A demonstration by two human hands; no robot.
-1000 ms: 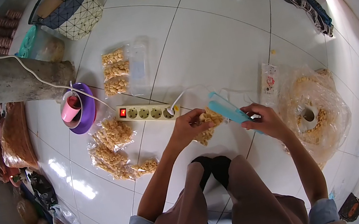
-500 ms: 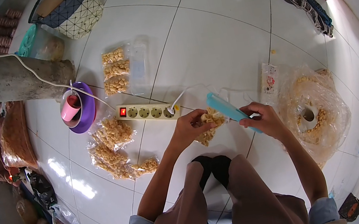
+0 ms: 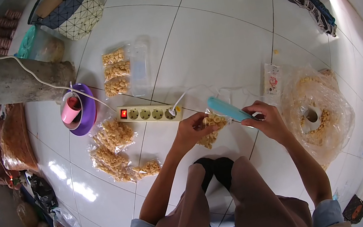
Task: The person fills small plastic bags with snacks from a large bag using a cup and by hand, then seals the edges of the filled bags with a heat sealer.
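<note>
My left hand (image 3: 192, 132) is closed on a small clear bag of yellowish snacks (image 3: 210, 136), its fingers at the bag's left side. My right hand (image 3: 265, 119) grips a light blue handheld tool (image 3: 228, 109) with a cord. The tool slants up to the left, its far end over the bag's upper edge. A cream power strip (image 3: 151, 113) with a lit red switch lies left of my hands, a white plug in its last socket. Filled snack bags (image 3: 112, 150) are heaped to the left on the tiled floor.
A large clear bag of snacks (image 3: 336, 108) lies at the right beside a printed packet (image 3: 272, 79). Flat packs of snacks (image 3: 116, 71) lie beyond the strip. A purple basin (image 3: 90, 111) with a pink cup (image 3: 70, 111) stands by a grey pillar (image 3: 15, 79).
The blue tool has tilted closer to level and its far end has shifted slightly left and down over the bag. My left hand has hardly moved.
</note>
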